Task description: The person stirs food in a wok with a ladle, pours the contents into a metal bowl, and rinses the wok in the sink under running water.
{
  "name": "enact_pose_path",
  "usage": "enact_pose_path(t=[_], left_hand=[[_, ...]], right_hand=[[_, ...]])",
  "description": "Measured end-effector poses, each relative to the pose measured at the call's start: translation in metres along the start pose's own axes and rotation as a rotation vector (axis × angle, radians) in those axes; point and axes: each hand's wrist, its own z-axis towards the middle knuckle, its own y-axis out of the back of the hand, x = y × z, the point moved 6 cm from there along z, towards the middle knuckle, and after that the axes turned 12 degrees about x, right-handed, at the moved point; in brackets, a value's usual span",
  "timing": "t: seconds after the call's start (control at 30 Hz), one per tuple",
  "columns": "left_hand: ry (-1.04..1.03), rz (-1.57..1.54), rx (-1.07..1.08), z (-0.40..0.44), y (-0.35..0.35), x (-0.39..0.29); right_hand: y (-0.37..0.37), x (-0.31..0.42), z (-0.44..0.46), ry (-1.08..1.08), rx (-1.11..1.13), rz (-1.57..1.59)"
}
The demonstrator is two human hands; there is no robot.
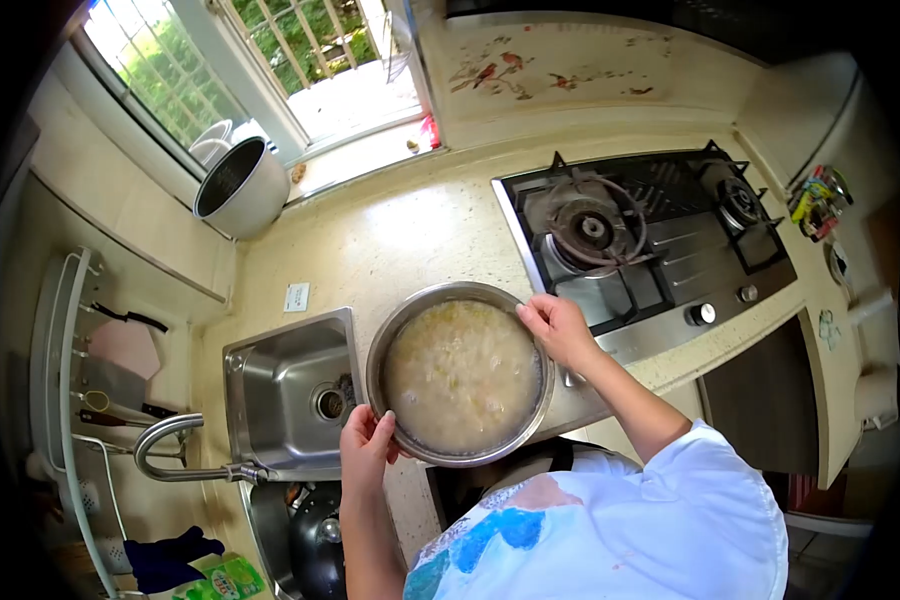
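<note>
A round stainless steel pot is held between my two hands at the front of the counter. Cloudy, pale broth with soft light pieces fills much of it. My left hand grips the pot's lower left rim, thumb over the edge. On the upper right rim, my right hand pinches the edge with its thumb on top. The pot's underside is hidden, so I cannot tell whether it rests on the counter.
A steel sink with a curved faucet lies left. The gas stove stands right. A deep inner pot sits by the window. Knives hang on the left rack, and a dark lidded pan occupies the lower basin.
</note>
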Motion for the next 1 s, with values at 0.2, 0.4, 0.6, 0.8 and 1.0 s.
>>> enact_pose_path(t=[0.2,0.4,0.6,0.8,1.0], left_hand=[[-0.037,0.002,0.123,-0.013,-0.024,-0.010],[-0.079,0.072,0.234,-0.008,-0.062,-0.020],[-0.081,0.156,0.256,0.011,-0.104,-0.045],[-0.109,0.181,0.254,0.058,-0.150,-0.074],[-0.129,0.144,0.217,0.117,-0.190,-0.093]], right_hand=[[0.026,-0.001,-0.048,-0.061,-0.058,-0.016],[0.070,-0.002,-0.074,-0.069,-0.147,0.035],[0.119,-0.019,-0.071,-0.024,-0.227,0.063],[0.185,-0.027,-0.043,-0.006,-0.219,0.079],[0.244,-0.056,0.011,0.088,-0.250,0.050]])
